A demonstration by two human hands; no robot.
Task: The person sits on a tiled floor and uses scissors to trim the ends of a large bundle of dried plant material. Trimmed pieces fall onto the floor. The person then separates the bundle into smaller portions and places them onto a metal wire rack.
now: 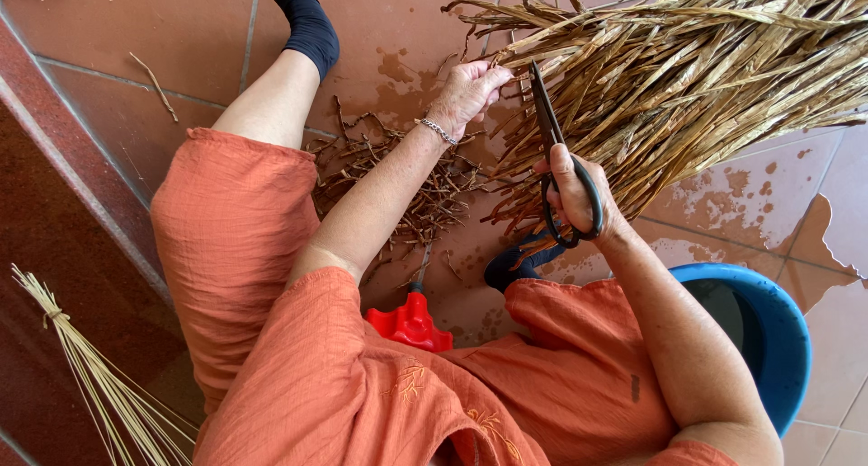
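Observation:
A big heap of dry tan palm-like leaves [696,77] lies on the wet tiled floor at the upper right. My left hand [466,91], with a silver bracelet at the wrist, pinches a leaf end at the heap's near edge. My right hand [579,195] grips the loops of long black scissors [553,141], whose blades point up into the leaves just right of my left hand. Both arms come out of an orange garment.
Curled brown leaf scraps [398,172] litter the floor between my legs. A red-handled tool [411,321] lies near my lap. A blue basin [768,330] stands at the right. A tied bundle of thin pale sticks [90,376] lies at the lower left.

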